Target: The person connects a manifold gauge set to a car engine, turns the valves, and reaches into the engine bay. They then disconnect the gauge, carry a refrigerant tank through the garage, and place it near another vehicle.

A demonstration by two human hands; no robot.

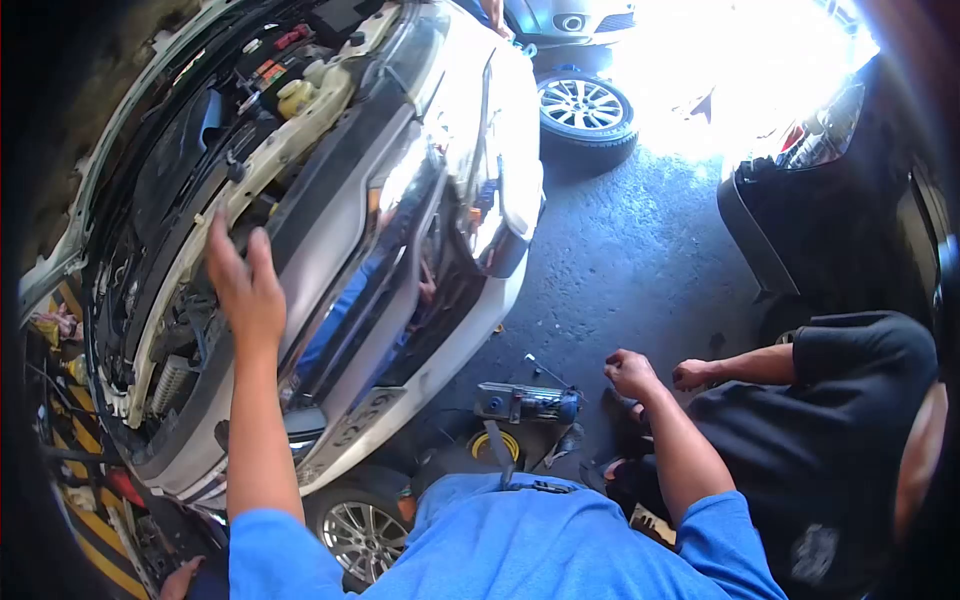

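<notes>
My left hand [245, 285] is raised over the front edge of the open engine bay of a silver car [330, 230]. Its thumb and fingers are apart, slightly blurred, with nothing between them. Below the fingers runs the pale front crossmember [205, 225] of the bay. My right hand [632, 372] hangs in the air to the right, fingers curled into a loose fist, and no object shows in it. Beneath it on the dark floor [640, 270] lies a floor jack [530, 402], nearer to my body than the car's bumper.
A person in a black shirt [800, 440] crouches close on my right, one hand [692, 375] near mine. A loose wheel [585, 105] lies on the floor ahead. A dark car [830, 200] stands at right, and another person's hand [497, 15] shows at the top.
</notes>
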